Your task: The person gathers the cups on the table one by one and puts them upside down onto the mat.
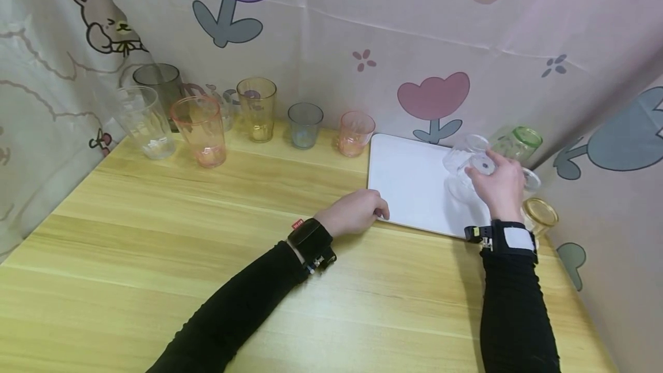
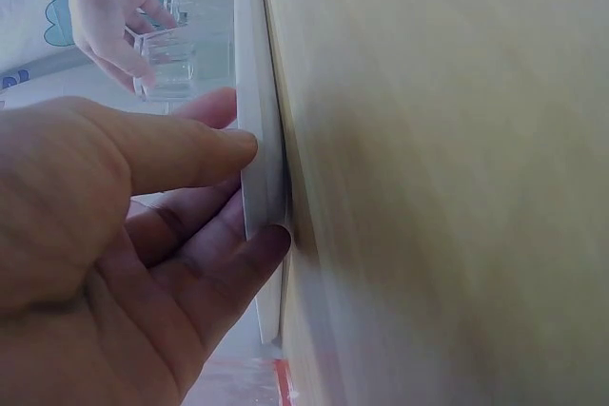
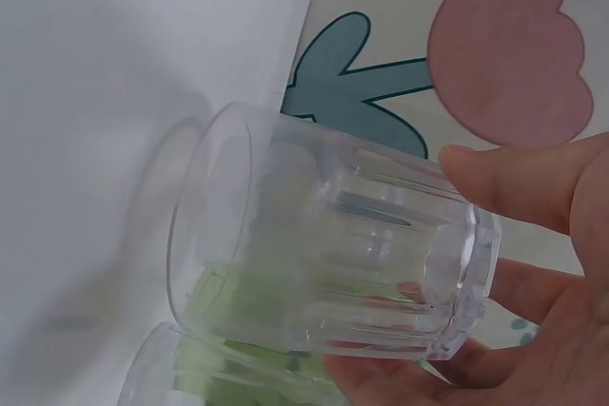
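Clear glass (image 1: pixel 468 160) tilted on its side above the white tray (image 1: pixel 409 183), gripped by my right hand (image 1: pixel 499 186); my left hand (image 1: pixel 354 212) pinches the tray's near corner on the bench (image 1: pixel 155 235).

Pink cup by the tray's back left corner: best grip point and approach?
Wrap the wall of the pink cup at mid-height, coming from the front. It stands upright, mouth up, with the curtain close behind, the tray to its right and a grey-blue cup on its left; the front is open.
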Motion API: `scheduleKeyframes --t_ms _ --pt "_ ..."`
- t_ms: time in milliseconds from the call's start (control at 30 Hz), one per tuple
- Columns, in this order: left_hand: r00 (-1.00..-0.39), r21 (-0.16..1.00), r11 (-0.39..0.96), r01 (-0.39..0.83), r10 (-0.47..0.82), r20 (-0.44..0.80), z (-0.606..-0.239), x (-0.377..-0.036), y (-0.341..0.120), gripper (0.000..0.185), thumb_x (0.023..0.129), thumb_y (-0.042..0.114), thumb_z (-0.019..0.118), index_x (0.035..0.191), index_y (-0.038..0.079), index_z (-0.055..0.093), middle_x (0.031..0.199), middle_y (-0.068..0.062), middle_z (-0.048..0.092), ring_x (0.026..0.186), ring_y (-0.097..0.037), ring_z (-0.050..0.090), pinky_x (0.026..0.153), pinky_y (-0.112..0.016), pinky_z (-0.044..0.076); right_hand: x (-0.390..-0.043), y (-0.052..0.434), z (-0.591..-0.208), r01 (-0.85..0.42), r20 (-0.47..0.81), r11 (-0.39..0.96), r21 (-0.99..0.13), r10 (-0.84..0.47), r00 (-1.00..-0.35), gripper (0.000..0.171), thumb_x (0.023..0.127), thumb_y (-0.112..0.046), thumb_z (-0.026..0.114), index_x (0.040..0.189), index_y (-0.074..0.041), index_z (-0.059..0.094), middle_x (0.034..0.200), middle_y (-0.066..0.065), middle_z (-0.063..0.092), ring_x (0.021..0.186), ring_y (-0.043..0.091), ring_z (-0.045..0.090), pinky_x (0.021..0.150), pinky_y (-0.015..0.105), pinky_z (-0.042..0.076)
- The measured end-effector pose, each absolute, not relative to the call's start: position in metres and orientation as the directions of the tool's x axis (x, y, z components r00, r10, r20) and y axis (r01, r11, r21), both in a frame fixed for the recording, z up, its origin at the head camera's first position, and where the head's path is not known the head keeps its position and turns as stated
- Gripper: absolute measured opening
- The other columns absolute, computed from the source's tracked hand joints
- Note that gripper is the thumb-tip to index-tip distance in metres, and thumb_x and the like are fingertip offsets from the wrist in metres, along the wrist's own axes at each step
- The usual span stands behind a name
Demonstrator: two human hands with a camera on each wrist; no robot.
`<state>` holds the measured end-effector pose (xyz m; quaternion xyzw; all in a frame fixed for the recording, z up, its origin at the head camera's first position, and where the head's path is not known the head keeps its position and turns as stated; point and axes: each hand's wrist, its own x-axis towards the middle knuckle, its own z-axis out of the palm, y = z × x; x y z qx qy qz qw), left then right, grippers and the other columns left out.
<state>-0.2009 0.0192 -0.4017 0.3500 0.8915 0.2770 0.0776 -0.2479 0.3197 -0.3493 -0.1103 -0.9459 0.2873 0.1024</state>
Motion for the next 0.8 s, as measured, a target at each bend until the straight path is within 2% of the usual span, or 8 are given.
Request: scheduleKeyframes --t_ms 400,800 --pt "-0.748 0.548 0.604 0.579 0.661 0.061 -0.403 -0.201 0.018 0.028 0.103 -0.001 0.056 0.108 0.011 0.080 0.110 -0.001 0.072 0.110 -0.013 0.064 0.097 -0.022 0.051 -0.253 0.325 -0.356 0.167 0.113 0.822 -0.545 0.270 -0.956 0.069 0.100 -0.031 0.064 0.158 -0.003 0.038 0.160 0.032 0.034 0.148 0.051 0.027 0.121 0.066 0.017" --pt "-0.745 0.558 0.596 0.577 0.665 0.059 -0.403 -0.200 0.018 0.029 0.103 -0.002 0.055 0.109 0.011 0.080 0.112 -0.001 0.073 0.112 -0.013 0.065 0.098 -0.021 0.051 -0.255 0.328 -0.360 0.163 0.105 0.826 -0.539 0.258 -0.960 0.070 0.099 -0.030 0.064 0.158 -0.001 0.039 0.159 0.033 0.035 0.148 0.053 0.028 0.121 0.064 0.021"
